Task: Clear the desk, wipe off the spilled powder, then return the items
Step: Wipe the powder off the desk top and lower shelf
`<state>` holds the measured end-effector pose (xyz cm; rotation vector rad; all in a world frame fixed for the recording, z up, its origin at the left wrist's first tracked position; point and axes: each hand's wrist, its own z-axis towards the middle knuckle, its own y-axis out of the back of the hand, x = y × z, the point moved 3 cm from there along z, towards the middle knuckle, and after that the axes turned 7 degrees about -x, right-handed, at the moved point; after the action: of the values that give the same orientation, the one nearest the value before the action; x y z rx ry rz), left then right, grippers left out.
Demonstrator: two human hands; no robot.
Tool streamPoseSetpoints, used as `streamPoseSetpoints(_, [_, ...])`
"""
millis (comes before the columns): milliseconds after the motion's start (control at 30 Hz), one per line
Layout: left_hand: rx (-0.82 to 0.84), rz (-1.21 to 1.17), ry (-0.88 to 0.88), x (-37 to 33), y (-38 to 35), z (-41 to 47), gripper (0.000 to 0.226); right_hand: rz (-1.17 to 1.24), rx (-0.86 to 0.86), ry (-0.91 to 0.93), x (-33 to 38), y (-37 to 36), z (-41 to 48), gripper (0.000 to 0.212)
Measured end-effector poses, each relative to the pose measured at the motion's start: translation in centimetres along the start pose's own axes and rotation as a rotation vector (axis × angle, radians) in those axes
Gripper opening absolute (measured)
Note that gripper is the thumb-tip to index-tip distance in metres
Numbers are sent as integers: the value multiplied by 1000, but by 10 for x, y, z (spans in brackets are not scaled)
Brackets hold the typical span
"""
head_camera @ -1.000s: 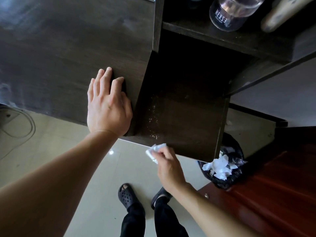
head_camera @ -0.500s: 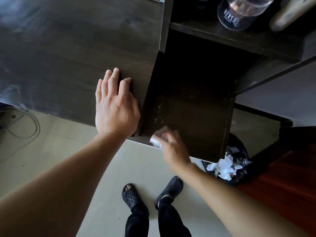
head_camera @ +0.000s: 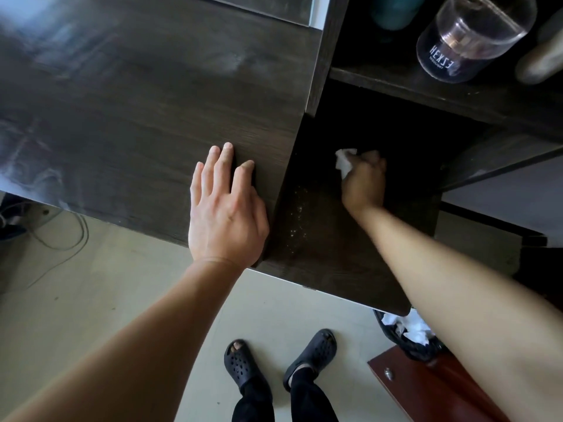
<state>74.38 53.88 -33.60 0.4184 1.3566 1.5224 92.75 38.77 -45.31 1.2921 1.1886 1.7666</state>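
A dark wooden desk top (head_camera: 137,117) fills the upper left, with faint pale smears on it. My left hand (head_camera: 225,208) lies flat on its right front corner, fingers apart. To the right, a lower dark shelf (head_camera: 320,263) carries a line of pale powder specks (head_camera: 297,214) near its left side. My right hand (head_camera: 364,181) reaches deep over this shelf, closed on a crumpled white tissue (head_camera: 344,159) that pokes out past the fingers.
On the upper shelf stand a clear glass jar (head_camera: 469,38) with white lettering and a dark teal bottle (head_camera: 393,10). A black bin (head_camera: 411,333) with white tissues stands on the floor at lower right, beside a red-brown wooden piece (head_camera: 432,388). Cables (head_camera: 61,239) lie under the desk.
My right hand has moved with the tissue from the shelf's front edge to far back over the shelf. My left hand has stayed flat on the desk corner.
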Motion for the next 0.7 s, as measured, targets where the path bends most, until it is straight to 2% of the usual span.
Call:
streamPoseSetpoints(100, [-1, 9, 4, 1, 0, 0, 40, 67, 163, 366, 26, -8, -76, 47])
streamPoseSetpoints(167, [5, 11, 5, 1, 1, 0, 40, 141, 329, 544, 22, 2, -137, 48])
streamPoseSetpoints(233, [15, 10, 4, 1, 2, 0, 40, 196, 559, 668, 12, 15, -184, 40])
streamPoseSetpoints(267, [15, 8, 5, 1, 2, 0, 40, 193, 590, 742, 9, 22, -193, 34])
streamPoseSetpoints(300, [10, 3, 4, 1, 2, 1, 40, 225, 590, 721, 8, 24, -188, 24])
streamPoseSetpoints(367, [1, -4, 4, 1, 2, 1, 40, 185, 428, 600, 7, 26, -146, 11])
streamPoseSetpoints(400, [-1, -2, 6, 1, 1, 1, 40, 128, 300, 550, 11, 27, -113, 18])
streamPoseSetpoints(467, [2, 5, 3, 2, 1, 0, 40, 212, 143, 307, 14, 18, -49, 36])
streamPoseSetpoints(500, [3, 4, 2, 2, 1, 0, 40, 159, 96, 222, 14, 10, -22, 34])
streamPoseSetpoints(600, [-4, -8, 1, 2, 0, -1, 40, 123, 51, 27, 32, -18, 10, 26])
streamPoseSetpoints(633, [-10, -10, 1, 2, 0, -1, 40, 98, 66, 15, 44, -24, 3, 26])
streamPoseSetpoints(700, [-21, -13, 1, 3, -1, 0, 40, 87, 127, 115, 60, -31, -28, 26])
